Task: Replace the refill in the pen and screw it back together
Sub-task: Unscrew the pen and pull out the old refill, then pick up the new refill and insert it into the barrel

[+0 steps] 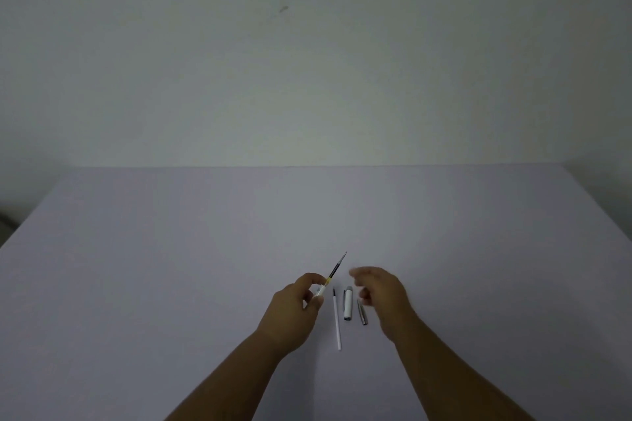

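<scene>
Beside the white cap (348, 303) lie one refill (337, 321) and one tip (361, 312); left hand (294, 311) pinches a raised barrel (321, 289), right hand (383, 297) hovers loosely open, empty.

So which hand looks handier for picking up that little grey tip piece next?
Probably the right hand: it is empty, open, and hovers right beside the grey tip piece on the table. The left hand is busy holding the pen barrel with the refill sticking out.

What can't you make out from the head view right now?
- Pen barrel: mostly hidden inside the left hand; only the refill sticks out.
- Right hand: fingers motion-blurred, so I can't tell if it holds anything.
- Small dark tip piece on the table: too small to identify.
</scene>
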`<state>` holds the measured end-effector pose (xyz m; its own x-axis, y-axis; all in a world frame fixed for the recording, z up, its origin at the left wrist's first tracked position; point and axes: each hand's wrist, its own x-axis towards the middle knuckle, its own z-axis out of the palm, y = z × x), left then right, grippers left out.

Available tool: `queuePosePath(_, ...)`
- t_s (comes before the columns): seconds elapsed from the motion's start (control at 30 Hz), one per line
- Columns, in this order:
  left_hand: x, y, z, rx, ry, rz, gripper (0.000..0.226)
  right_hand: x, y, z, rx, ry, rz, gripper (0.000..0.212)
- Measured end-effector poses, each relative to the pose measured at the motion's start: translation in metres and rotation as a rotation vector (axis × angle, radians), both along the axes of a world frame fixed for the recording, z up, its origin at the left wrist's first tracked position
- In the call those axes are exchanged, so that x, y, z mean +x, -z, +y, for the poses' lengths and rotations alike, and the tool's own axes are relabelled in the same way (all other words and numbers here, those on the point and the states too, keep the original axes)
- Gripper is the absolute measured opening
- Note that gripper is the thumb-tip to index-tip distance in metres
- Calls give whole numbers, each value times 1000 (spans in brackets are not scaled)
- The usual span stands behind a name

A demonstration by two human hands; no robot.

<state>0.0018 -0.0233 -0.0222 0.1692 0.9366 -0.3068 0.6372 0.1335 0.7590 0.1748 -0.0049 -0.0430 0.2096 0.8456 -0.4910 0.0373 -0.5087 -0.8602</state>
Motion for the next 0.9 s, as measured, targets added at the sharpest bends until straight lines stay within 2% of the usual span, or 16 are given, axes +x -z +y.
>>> queuePosePath(0.07, 3, -1, 1, 4, 10, 6, 20, -3, -11, 6, -3, -50, 180, 14)
queuePosePath(0.17, 7, -3, 2, 10, 30, 9, 21, -7, -19, 11, 8, -159, 189, 6)
queuePosePath(0.23, 8, -2, 3, 5, 27, 4, 20, -7, -22, 17, 49, -32, 268, 9)
queuePosePath(0.3, 6, -2, 3, -9, 13, 2, 20, 4, -23, 24, 62, 216, 377, 11)
queuePosePath(0.33, 5, 0, 3, -14, 4, 3, 21, 12, -20, 27, 54, 289, 356, 12)
queuePosePath(0.37, 4, 1, 3, -18, -3, 8, 23, 20, -15, 28, 31, 286, 241, 12)
queuePosePath(0.4, 3, 2, 2, -23, -8, 18, 25, 27, -8, 26, -8, 209, 43, 14)
queuePosePath(0.47, 2, 4, 2, -32, -19, 29, 27, 35, 4, 19, -75, -79, -391, 18)
queuePosePath(0.5, 2, 5, 2, -34, -25, 28, 27, 35, 9, 14, -99, -197, -521, 16)
queuePosePath(0.57, 3, 7, 3, -38, -36, 28, 25, 33, 15, 6, -128, -290, -603, 27)
queuePosePath(0.63, 3, 9, 3, -38, -42, 35, 23, 31, 21, 2, -129, -290, -649, 35)
queuePosePath(0.73, 4, 10, 3, -53, -50, 39, 20, 30, 29, 0, -120, -243, -656, 21)
queuePosePath(0.9, 3, 9, 3, -96, -50, 33, 15, 29, 35, -1, -110, -190, -615, 18)
